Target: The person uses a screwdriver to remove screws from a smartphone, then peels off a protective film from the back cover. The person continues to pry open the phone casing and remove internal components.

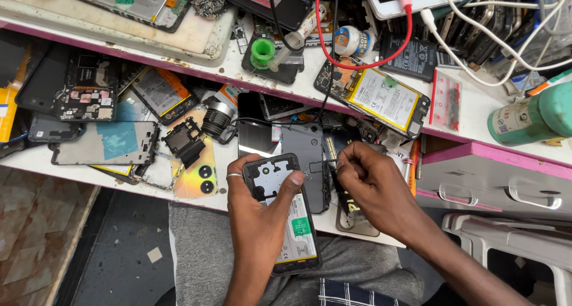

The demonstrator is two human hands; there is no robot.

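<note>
My left hand [257, 214] grips an opened black phone [286, 216] over my lap, its back off so the battery and a black inner frame show. A ring sits on one finger and the thumb rests across the phone's upper part. Just to the right, my right hand [369, 184] pinches a thin black tool or small part [331, 170] at the phone's upper right edge. What exactly the fingers hold is too small to tell.
A cluttered white bench [476, 106] with a pink edge holds several dismantled phones, batteries [384, 97], back covers [196, 169], a magnifier [215, 120], red and white cables. A green canister [530, 116] stands at the right. Drawers [494, 184] sit below right.
</note>
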